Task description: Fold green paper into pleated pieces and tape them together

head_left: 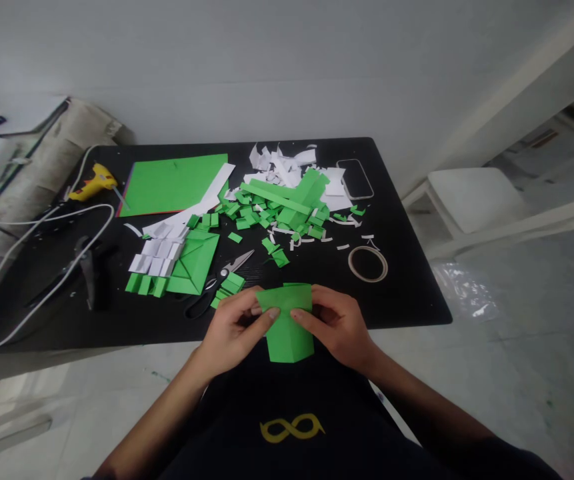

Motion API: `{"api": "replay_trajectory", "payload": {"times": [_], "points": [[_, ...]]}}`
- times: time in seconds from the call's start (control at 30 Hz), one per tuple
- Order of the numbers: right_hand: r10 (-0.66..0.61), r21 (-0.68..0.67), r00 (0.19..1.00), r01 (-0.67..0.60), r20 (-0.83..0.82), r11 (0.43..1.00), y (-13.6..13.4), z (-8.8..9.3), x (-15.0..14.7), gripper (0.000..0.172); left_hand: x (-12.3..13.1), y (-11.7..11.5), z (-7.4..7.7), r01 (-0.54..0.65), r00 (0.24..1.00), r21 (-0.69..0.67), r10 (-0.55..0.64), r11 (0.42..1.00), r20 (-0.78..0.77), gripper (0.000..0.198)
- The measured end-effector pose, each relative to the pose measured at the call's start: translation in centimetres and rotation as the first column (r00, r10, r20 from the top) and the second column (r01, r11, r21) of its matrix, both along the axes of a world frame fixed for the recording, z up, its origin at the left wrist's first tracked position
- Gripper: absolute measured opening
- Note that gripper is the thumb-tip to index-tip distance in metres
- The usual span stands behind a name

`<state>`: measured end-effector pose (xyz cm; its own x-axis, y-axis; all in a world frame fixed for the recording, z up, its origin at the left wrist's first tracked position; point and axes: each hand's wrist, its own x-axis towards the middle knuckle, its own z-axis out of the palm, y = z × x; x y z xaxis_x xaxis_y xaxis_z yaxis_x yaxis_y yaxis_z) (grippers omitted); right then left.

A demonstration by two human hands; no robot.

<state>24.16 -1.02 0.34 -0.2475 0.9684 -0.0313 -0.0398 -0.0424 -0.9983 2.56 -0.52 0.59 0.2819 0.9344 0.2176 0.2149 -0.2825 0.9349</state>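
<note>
A folded green paper piece [287, 328] is held over the near edge of the black table [407, 280]. My left hand [234, 327] pinches its left side with thumb on top. My right hand [334, 323] pinches its right side the same way. Both thumbs press near the middle fold. Just beyond the hands lie scissors [221, 275] with black handles and a small stack of green squares [229, 285].
A heap of green and white paper scraps [281, 200] covers the table's middle. A green sheet [171, 181], a folded green square [195, 261], a yellow glue gun [93, 181] with white cable, a tape roll [367, 263] and a phone [355, 179] lie around. A white chair [471, 197] stands to the right.
</note>
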Motion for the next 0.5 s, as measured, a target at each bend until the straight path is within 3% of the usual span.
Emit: {"api": "replay_trajectory", "payload": {"times": [0.2, 0.37, 0.4, 0.5], "points": [[-0.045, -0.066, 0.998, 0.041, -0.048, 0.997, -0.4, -0.1, -0.3, 0.018, 0.2, -0.1, -0.2, -0.016, 1.000, -0.011, 0.016, 1.000, -0.018, 0.021], [-0.017, 0.026, 1.000, 0.017, -0.010, 1.000, -0.2, 0.0, 0.0, 0.012, -0.3, 0.0, 0.2, 0.033, 0.998, 0.065, -0.030, 0.997, -0.048, 0.004], [-0.005, 0.064, 1.000, 0.006, -0.008, 0.998, -0.1, 0.0, 0.1, 0.014, -0.6, 0.0, 0.3, 0.058, 0.998, 0.073, -0.055, 0.996, -0.039, 0.004], [0.030, 0.156, 0.999, -0.025, -0.031, 0.987, 0.2, -0.3, 0.4, 0.024, -1.6, 0.2, 0.4, 0.114, 0.992, 0.056, -0.117, 0.992, 0.045, 0.032]]}}
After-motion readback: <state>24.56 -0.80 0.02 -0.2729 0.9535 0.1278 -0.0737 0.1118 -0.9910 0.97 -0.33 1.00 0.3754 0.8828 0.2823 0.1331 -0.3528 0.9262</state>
